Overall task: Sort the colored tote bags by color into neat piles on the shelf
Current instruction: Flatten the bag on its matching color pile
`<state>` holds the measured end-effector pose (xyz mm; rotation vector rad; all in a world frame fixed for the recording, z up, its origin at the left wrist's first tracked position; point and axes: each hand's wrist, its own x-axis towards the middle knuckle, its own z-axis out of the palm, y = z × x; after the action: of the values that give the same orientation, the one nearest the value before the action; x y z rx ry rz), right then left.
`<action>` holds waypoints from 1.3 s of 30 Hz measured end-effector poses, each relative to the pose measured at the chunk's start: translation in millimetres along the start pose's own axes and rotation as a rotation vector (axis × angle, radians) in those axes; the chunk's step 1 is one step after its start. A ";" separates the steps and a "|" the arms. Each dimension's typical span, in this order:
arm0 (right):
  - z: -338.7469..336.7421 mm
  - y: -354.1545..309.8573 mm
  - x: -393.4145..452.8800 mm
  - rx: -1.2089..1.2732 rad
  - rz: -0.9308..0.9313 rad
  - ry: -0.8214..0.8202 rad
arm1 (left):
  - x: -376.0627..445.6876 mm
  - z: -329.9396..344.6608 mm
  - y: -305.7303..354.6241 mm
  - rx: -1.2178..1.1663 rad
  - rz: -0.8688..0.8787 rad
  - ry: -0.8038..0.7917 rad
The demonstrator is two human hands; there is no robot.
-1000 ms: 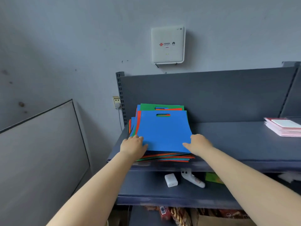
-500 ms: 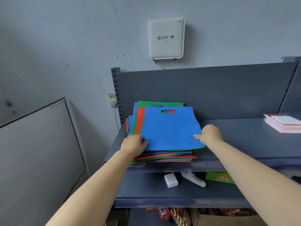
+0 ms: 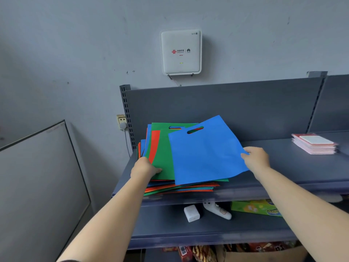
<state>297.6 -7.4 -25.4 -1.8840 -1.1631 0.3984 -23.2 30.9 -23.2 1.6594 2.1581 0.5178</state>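
Note:
A mixed stack of tote bags (image 3: 175, 188) in blue, green and orange-red lies at the left end of the grey shelf (image 3: 294, 167). The top blue bag (image 3: 205, 154) is skewed to the right and partly off the stack. My right hand (image 3: 255, 158) pinches its right edge. A green bag (image 3: 162, 157) shows beneath it, and an orange-red one (image 3: 154, 142) peeks out at the left. My left hand (image 3: 144, 168) rests on the stack's near left corner, fingers on the green bag.
A pile of pink and white booklets (image 3: 314, 143) lies at the shelf's right. A white router (image 3: 181, 52) hangs on the wall above. The lower shelf holds a white charger (image 3: 191, 213), a white controller (image 3: 217, 210) and a green box (image 3: 255, 207). A grey panel (image 3: 37, 186) stands at left.
My right hand has drawn the top blue bag to the right and turned it, uncovering the green bag below. My left hand stayed on the stack's left corner.

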 end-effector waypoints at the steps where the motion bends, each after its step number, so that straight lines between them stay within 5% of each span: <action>1: 0.3 1.3 -1.1 0.020 0.003 0.002 | -1.0 -0.1 1.3 0.027 0.002 -0.002; 8: -2.0 0.5 -20.8 0.145 -0.018 -0.014 | -6.6 -4.3 4.4 0.001 -0.044 -0.034; 12: -9.0 -0.1 -30.1 0.236 -0.029 -0.010 | -17.3 -1.6 2.1 -0.019 0.055 0.101; 21: -19.5 -7.4 -55.3 0.686 0.127 -0.100 | -85.0 -21.2 -12.3 -0.599 0.240 0.403; 28: -34.2 -30.2 -107.8 1.044 0.144 -0.452 | -178.1 -62.8 -52.6 -0.920 0.143 0.648; 39: -48.5 -73.6 -260.3 1.325 0.055 -1.019 | -425.9 -128.8 -147.4 -0.800 0.049 1.172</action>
<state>153.4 -237.0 19.6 -0.4606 -0.9488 1.7597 -108.3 -425.3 42.7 0.9708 1.9580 2.4216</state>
